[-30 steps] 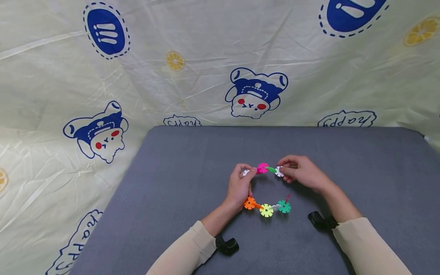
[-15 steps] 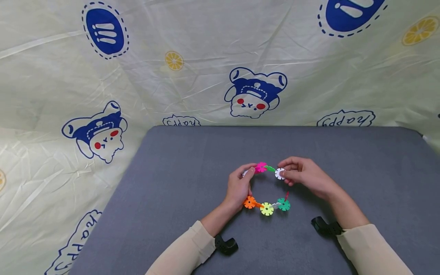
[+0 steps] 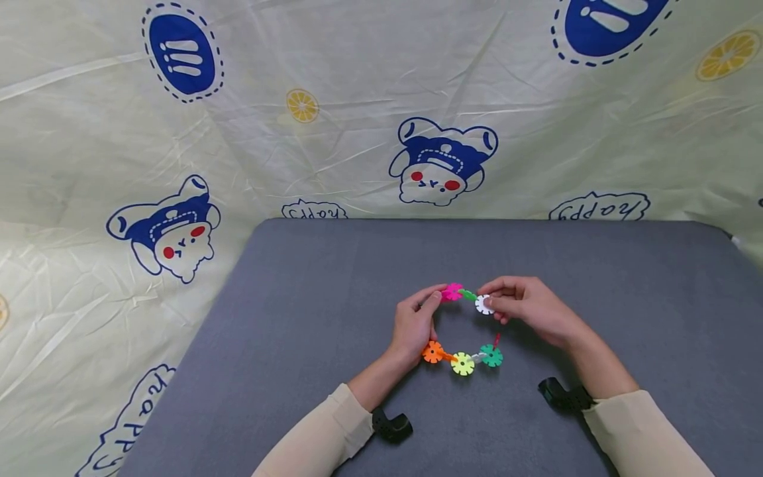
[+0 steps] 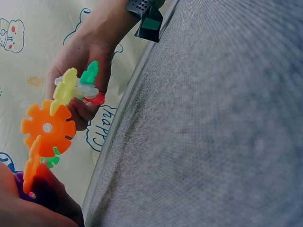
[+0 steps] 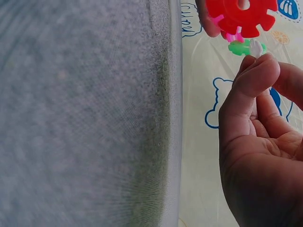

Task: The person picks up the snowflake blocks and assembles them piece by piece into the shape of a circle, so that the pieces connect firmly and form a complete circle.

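A chain of notched plastic snowflake discs curves between both hands in an open loop. My left hand (image 3: 413, 326) grips its left side, near a pink disc (image 3: 453, 291); a purple disc (image 4: 43, 193) shows between its fingers in the left wrist view. Pinched by thumb and fingers of my right hand (image 3: 530, 306) is a white disc (image 3: 481, 305), joined to a green disc (image 3: 468, 295). The lower side carries orange (image 3: 433, 352), yellow (image 3: 462, 364), clear and teal (image 3: 491, 356) discs. A red disc (image 5: 241, 16) ends that side, apart from the white one.
Beneath the hands lies a grey tabletop (image 3: 334, 285). A pale printed sheet (image 3: 352, 159) hangs behind it and on the left. Black wrist-worn devices, left (image 3: 393, 427) and right (image 3: 563, 394), stick out beside the wrists.
My right hand has shifted slightly toward the body, bringing the white disc nearer the red one. The left hand stays almost still; a white piece at its fingers is now hidden.
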`<state>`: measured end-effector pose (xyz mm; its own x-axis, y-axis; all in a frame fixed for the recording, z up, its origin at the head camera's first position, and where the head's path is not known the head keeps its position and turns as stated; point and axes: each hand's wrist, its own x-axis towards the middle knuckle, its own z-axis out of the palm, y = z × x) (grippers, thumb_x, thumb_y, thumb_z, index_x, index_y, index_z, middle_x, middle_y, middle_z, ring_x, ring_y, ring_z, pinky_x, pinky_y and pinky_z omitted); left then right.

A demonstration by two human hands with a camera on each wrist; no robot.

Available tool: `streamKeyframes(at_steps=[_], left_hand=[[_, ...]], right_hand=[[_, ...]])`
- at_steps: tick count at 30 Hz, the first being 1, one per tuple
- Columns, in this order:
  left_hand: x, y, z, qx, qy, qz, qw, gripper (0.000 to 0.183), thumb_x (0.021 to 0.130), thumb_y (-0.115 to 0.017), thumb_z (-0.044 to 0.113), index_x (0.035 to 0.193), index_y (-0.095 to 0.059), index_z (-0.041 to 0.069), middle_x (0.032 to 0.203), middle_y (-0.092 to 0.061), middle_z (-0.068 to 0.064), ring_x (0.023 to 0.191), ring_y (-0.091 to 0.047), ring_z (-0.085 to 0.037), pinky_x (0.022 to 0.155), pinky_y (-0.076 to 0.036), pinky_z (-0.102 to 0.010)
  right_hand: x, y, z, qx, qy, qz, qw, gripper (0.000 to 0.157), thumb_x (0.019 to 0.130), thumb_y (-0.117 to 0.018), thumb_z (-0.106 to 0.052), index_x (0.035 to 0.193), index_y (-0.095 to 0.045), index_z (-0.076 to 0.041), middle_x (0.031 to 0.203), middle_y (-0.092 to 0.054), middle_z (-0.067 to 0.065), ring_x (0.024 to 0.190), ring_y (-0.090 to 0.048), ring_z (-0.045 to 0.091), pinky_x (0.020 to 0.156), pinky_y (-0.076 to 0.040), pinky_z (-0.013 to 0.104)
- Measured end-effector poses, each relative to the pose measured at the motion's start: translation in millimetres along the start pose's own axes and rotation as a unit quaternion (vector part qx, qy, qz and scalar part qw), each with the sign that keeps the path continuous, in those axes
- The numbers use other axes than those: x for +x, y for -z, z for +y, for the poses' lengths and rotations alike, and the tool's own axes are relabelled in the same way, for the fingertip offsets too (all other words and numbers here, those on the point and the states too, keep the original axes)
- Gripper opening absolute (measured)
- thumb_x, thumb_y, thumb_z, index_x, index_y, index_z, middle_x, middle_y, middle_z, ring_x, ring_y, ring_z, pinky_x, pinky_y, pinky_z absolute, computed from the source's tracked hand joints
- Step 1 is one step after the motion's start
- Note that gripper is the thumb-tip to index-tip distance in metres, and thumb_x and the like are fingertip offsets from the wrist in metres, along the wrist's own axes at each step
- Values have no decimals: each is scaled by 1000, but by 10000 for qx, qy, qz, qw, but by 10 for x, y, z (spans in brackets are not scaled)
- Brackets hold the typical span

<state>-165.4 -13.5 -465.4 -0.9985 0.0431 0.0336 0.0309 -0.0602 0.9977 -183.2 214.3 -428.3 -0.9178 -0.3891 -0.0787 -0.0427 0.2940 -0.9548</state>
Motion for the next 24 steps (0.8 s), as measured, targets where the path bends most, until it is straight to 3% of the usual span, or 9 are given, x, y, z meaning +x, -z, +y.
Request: streamKeyframes(at_steps=[6,13,21,24], left_hand=[[-8,10,4,88,-35,-68,9999,23,96,-59,32,114,-72,24,46,-39,-7,33,-38,-15,35,-38,-25],[-2,20,-15,373,-121,-114,9992,26,97,-56,35,117,-71,25,79,-61,-21,34,-40,-15,35,-39,-25],[-20,13,-22,775,-340,-47,9964,23,97,-56,38,114,-70,33,66,-58,-19,35,-44,-18,37,-42,-27],[-52,1,42,923,-376,-64,9950,24,98,-55,34,116,-70,29,69,-58,-21,35,-43,-16,38,-41,-25]], right_hand=[[-3,-9,1,-19,-35,7,10000,33,91,-67,-21,115,-63,2,94,-63,19,75,-60,30,66,-55,35],[6,-23,0,-34,-49,-4,10000,33,92,-67,-21,115,-63,1,94,-62,19,74,-60,27,65,-54,33],[6,-28,13,44,-35,-64,10000,33,91,-67,-20,114,-62,3,92,-63,18,71,-60,22,63,-54,32],[2,-35,15,-21,-24,-66,10000,32,91,-67,-20,113,-63,3,90,-64,20,70,-60,22,63,-54,34]])
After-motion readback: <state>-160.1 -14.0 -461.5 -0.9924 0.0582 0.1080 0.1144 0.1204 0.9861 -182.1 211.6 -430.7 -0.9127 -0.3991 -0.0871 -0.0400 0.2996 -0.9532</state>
